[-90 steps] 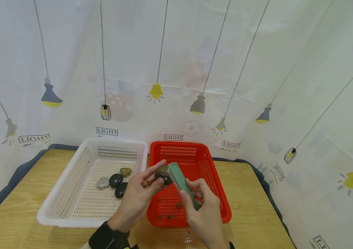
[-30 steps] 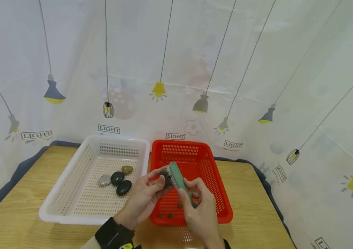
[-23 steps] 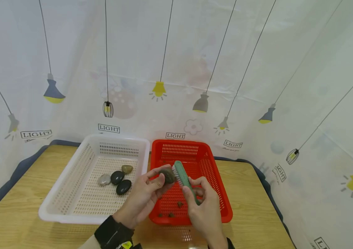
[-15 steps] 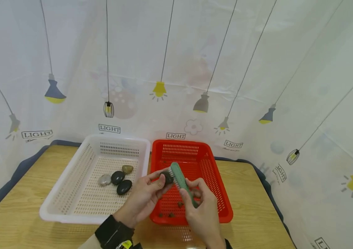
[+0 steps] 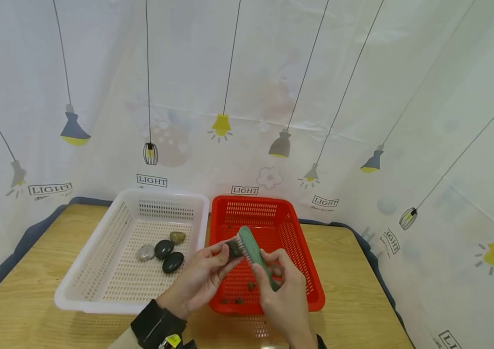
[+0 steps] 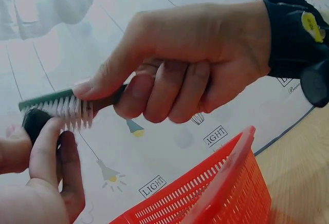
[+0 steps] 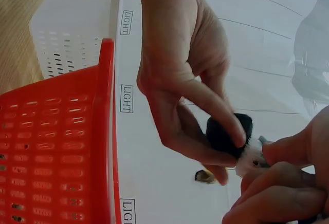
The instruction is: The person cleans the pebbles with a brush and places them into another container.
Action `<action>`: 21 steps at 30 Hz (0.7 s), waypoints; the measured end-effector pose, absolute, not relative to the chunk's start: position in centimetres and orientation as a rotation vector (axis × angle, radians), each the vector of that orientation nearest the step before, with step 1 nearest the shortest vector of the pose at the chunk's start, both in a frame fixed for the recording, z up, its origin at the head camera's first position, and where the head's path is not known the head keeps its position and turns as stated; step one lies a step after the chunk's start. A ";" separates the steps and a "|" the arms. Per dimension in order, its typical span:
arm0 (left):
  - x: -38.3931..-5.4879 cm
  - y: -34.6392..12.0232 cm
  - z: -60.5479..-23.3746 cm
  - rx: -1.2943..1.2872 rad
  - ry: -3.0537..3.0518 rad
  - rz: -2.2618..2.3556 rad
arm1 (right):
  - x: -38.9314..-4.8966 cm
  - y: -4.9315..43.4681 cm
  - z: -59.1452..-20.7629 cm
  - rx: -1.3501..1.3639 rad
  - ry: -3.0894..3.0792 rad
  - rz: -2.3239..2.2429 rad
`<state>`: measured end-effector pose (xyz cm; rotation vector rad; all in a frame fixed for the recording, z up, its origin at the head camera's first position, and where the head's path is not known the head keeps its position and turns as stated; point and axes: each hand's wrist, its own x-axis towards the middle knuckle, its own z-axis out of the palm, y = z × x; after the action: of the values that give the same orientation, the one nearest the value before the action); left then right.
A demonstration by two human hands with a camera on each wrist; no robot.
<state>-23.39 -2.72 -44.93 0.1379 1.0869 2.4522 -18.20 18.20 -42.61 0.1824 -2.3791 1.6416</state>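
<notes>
My left hand (image 5: 199,278) holds a dark stone (image 5: 234,248) between thumb and fingers, above the red basket (image 5: 310,271). In the right wrist view the same stone (image 7: 226,134) looks almost black, partly covered by the fingers. My right hand (image 5: 286,295) grips the handle of a green brush (image 5: 252,247). Its white bristles (image 6: 72,112) touch the stone in the left wrist view, where the thumb of the right hand (image 6: 175,75) lies along the brush and the other fingers curl round the handle.
Left of the red basket stands a white basket (image 5: 79,283) with a pale stone (image 5: 146,252), a brown stone (image 5: 177,237) and two black stones (image 5: 173,262). Small dark bits (image 5: 239,300) lie in the red basket. A printed curtain (image 5: 186,97) hangs behind the wooden table (image 5: 351,300).
The brush has shifted slightly back and forth against the stone, drawing a little aside and returning. The stone has turned in my left hand. Both hands keep their holds; the view has shifted slightly.
</notes>
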 end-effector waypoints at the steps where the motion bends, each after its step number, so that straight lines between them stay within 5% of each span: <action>1: -23.4 -2.8 -44.9 0.153 1.085 2.436 | -18.3 18.2 -42.6 0.178 -2.372 1.635; 21: -23.0 -3.2 -44.5 0.298 1.341 2.393 | -18.0 18.7 -41.7 0.190 -2.406 1.674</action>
<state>-23.01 -3.18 -44.47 0.2984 1.3406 2.3934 -18.02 18.72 -41.70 0.1898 -2.4063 1.6742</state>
